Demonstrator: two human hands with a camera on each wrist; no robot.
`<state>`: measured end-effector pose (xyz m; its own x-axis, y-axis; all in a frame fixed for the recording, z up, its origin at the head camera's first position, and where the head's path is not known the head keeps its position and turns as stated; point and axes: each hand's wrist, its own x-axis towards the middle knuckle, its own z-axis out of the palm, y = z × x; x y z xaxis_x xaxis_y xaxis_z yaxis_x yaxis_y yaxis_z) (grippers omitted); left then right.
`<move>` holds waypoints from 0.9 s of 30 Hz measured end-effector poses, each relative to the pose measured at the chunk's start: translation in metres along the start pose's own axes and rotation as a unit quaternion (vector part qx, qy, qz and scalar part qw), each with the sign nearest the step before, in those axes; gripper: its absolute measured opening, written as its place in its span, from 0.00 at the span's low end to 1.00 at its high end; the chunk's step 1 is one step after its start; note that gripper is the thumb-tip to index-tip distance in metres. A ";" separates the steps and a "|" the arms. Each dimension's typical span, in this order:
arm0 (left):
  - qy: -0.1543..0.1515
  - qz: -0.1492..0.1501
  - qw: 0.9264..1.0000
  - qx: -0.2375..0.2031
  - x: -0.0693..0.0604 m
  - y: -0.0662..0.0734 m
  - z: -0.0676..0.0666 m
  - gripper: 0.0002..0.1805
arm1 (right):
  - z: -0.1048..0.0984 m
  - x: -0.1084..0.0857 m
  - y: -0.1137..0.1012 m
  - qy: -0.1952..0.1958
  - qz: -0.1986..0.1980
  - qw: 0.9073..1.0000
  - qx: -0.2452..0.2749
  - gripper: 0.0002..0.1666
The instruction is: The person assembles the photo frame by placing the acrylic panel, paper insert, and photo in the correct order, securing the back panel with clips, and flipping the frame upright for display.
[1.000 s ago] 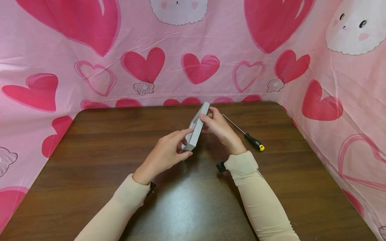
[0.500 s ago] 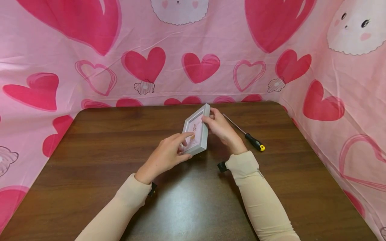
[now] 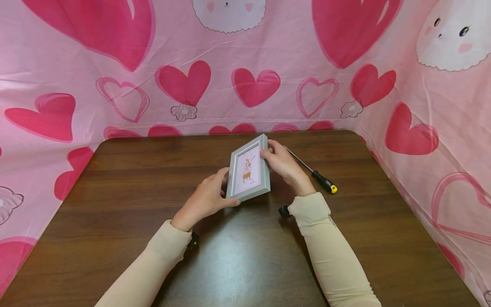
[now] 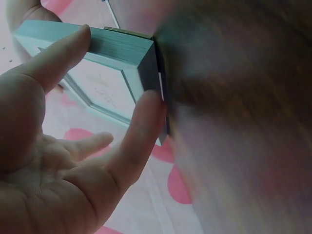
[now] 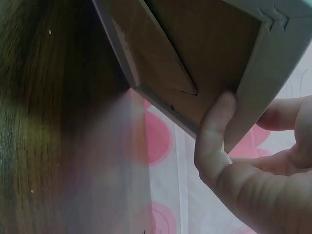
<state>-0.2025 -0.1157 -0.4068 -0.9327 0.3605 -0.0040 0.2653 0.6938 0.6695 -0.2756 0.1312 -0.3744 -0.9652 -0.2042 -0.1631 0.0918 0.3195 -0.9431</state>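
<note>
A small light-grey picture frame [image 3: 248,171] with a plant print is tilted above the middle of the table, its front facing up and to the left. My right hand [image 3: 285,165] pinches its right side, thumb on the front and fingers behind. At the lower left corner my left hand [image 3: 206,197] holds it with thumb and index finger spread along two edges; the left wrist view shows the thumb [image 4: 66,56] on one outer side. In the right wrist view the brown backing board [image 5: 214,44] shows, with a support flap [image 5: 146,48] on it.
A screwdriver [image 3: 323,181] with a black and yellow handle lies on the brown wooden table [image 3: 126,192], just right of my right hand. Pink heart-patterned cloth [image 3: 215,47] hangs behind and along the sides of the table.
The picture frame has turned from nearly edge-on to showing its front. My left index finger has moved off the picture to the frame's left edge; the right hand keeps its grip.
</note>
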 end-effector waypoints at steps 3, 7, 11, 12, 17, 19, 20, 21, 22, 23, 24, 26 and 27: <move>-0.011 -0.013 1.000 -0.004 0.000 -0.001 0.000 0.55 | 0.000 0.001 0.002 0.003 -0.004 1.000 -0.010 0.40; -0.019 -0.019 1.000 -0.003 0.001 -0.002 0.000 0.53 | -0.001 0.002 0.004 0.010 -0.016 0.999 -0.034 0.38; -0.022 -0.019 1.000 -0.004 0.002 -0.004 0.000 0.50 | -0.001 0.004 0.008 0.018 -0.029 0.998 -0.062 0.37; -0.022 -0.019 1.000 -0.003 0.002 -0.005 0.001 0.49 | -0.001 0.005 0.010 0.019 -0.033 0.997 -0.068 0.37; -0.022 -0.019 1.000 0.012 0.003 -0.006 0.000 0.42 | -0.001 0.006 0.013 0.018 -0.044 0.994 -0.095 0.36; -0.020 -0.017 0.999 0.023 0.003 -0.006 0.000 0.41 | -0.002 0.007 0.014 0.015 -0.048 0.993 -0.110 0.35; -0.019 -0.016 0.999 0.027 0.003 -0.005 0.000 0.40 | -0.002 0.008 0.015 0.015 -0.048 0.992 -0.117 0.36; -0.019 -0.017 0.999 0.032 0.003 -0.005 0.000 0.40 | -0.002 0.008 0.016 0.014 -0.049 0.991 -0.125 0.35; -0.018 -0.018 0.999 0.035 0.003 -0.005 0.000 0.40 | -0.002 0.009 0.017 0.012 -0.050 0.990 -0.133 0.35; -0.017 -0.019 0.999 0.039 0.003 -0.005 0.000 0.40 | -0.002 0.010 0.018 0.012 -0.050 0.989 -0.141 0.35; -0.017 -0.020 0.999 0.042 0.003 -0.005 0.000 0.40 | -0.002 0.011 0.019 0.012 -0.050 0.987 -0.149 0.35; -0.018 -0.024 0.999 0.043 0.003 -0.005 0.000 0.40 | -0.002 0.012 0.021 0.011 -0.048 0.986 -0.161 0.35; -0.018 -0.026 0.998 0.045 0.003 -0.005 0.000 0.40 | -0.002 0.013 0.022 0.011 -0.049 0.985 -0.167 0.35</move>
<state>-0.2066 -0.1183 -0.4100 -0.9367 0.3439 -0.0652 0.2389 0.7644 0.5988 -0.2861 0.1372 -0.3970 -0.9709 -0.2300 -0.0670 -0.0834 0.5867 -0.8055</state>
